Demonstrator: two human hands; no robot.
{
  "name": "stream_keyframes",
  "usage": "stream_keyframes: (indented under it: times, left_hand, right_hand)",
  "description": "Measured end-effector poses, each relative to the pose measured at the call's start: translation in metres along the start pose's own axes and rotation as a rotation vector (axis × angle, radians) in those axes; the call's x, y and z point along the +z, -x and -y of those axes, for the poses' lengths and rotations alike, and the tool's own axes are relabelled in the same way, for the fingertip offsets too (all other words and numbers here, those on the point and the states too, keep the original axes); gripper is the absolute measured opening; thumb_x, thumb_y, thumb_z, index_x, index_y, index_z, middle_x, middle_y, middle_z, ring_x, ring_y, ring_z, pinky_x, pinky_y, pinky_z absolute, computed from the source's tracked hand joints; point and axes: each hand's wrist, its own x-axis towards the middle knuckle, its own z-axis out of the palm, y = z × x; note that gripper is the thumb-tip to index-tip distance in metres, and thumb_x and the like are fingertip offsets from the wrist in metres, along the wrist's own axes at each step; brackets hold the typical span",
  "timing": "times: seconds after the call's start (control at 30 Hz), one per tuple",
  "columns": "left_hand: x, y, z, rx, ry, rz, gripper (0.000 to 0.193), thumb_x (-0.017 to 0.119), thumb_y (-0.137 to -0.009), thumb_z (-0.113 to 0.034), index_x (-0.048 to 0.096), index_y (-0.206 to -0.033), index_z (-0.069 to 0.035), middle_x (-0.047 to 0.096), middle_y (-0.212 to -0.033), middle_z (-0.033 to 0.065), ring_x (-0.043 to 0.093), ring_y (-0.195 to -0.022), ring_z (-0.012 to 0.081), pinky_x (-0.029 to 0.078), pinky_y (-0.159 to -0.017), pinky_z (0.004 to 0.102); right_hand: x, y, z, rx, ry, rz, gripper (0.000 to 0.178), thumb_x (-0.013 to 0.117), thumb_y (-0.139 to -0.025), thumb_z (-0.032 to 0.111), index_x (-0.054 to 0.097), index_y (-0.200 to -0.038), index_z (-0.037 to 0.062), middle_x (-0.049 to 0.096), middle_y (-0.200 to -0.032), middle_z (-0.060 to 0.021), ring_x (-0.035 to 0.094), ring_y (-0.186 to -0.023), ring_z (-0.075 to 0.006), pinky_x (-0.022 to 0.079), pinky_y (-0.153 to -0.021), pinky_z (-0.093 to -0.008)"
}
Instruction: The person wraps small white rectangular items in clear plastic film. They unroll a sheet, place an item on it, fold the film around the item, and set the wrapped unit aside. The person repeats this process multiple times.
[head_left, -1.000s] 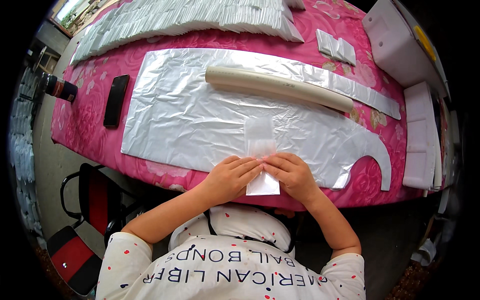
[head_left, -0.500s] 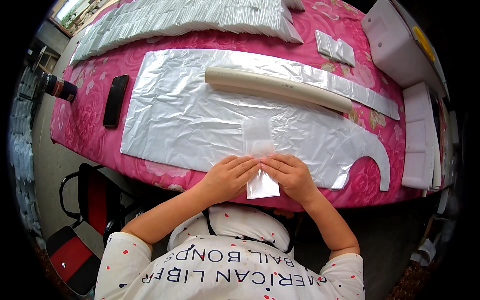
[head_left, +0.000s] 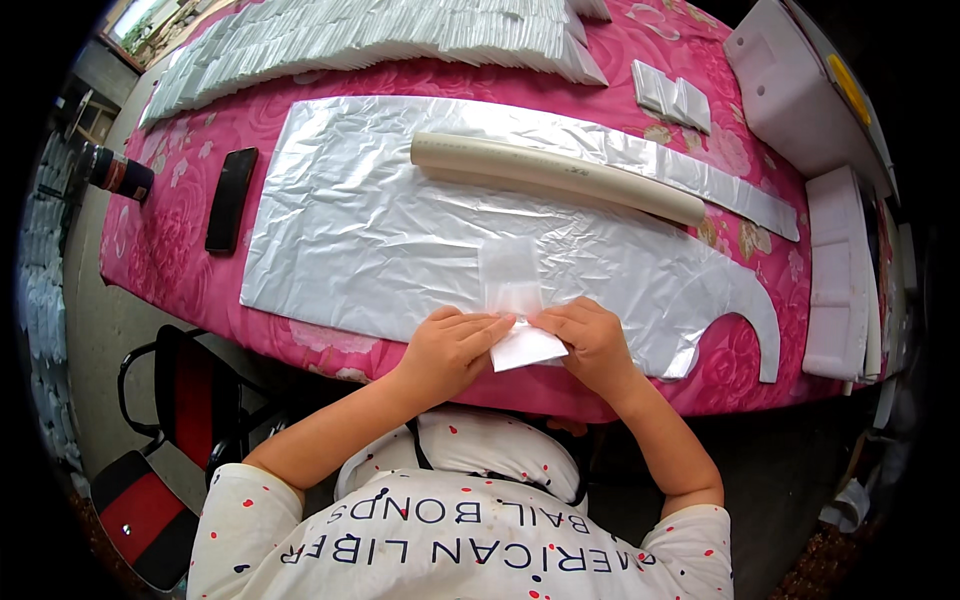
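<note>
My left hand (head_left: 450, 348) and my right hand (head_left: 585, 345) meet near the table's front edge. Both are closed, thumbs and fingers pinching a narrow folded strip of thin white plastic (head_left: 526, 351), which looks like a plastic bag. Its near end sticks out between my hands toward me as a short flap. The strip's far, more see-through end lies flat beyond my fingertips. Under it spreads a large sheet of shiny white plastic (head_left: 350, 240), shaped like a handled bag lying sideways. Across that sheet, beyond my hands, rests a beige tube (head_left: 550, 172).
Long rows of folded white plastic packets (head_left: 380, 40) line the far side of the pink flowered tablecloth (head_left: 170, 250). Several more packets (head_left: 670, 97) sit far right. A phone (head_left: 231, 200) and a dark jar (head_left: 122, 174) lie left. White foam boxes (head_left: 838, 270) stand right; a red-and-black chair (head_left: 190, 390) is lower left.
The near end of the plastic strip has been drawn up and shortened, now tilting slightly to the right. My right fingers have curled in more around it; the tube and sheet have stayed put.
</note>
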Motion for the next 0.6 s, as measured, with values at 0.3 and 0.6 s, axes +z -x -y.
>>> stream_keyframes:
  times: [0.3,0.6]
  left_hand:
    - [-0.009,-0.028,0.005,-0.611,0.295,0.022,0.060,0.064,-0.082,-0.013,0.036,-0.131,0.008,0.063,-0.067,0.0111,0.060,-0.058,0.0142,0.046,-0.057,0.0251]
    - [-0.016,-0.033,0.004,-0.644,0.329,0.110,0.080,0.072,-0.074,-0.015,0.027,-0.136,0.008,0.061,-0.066,0.0084,0.060,-0.056,0.0153,0.048,-0.061,0.0248]
  right_hand:
    - [-0.015,-0.061,-0.001,0.688,-0.164,0.381,0.029,0.059,-0.084,0.025,0.065,-0.069,0.0000,0.057,-0.052,-0.0056,0.052,-0.047,-0.0113,0.041,-0.049,-0.0274]
    - [-0.008,-0.056,0.003,0.644,-0.030,0.341,0.029,0.059,-0.079,0.026,0.063,-0.065,0.0006,0.054,-0.051,-0.0082,0.051,-0.046,-0.0166,0.041,-0.049,-0.0309]
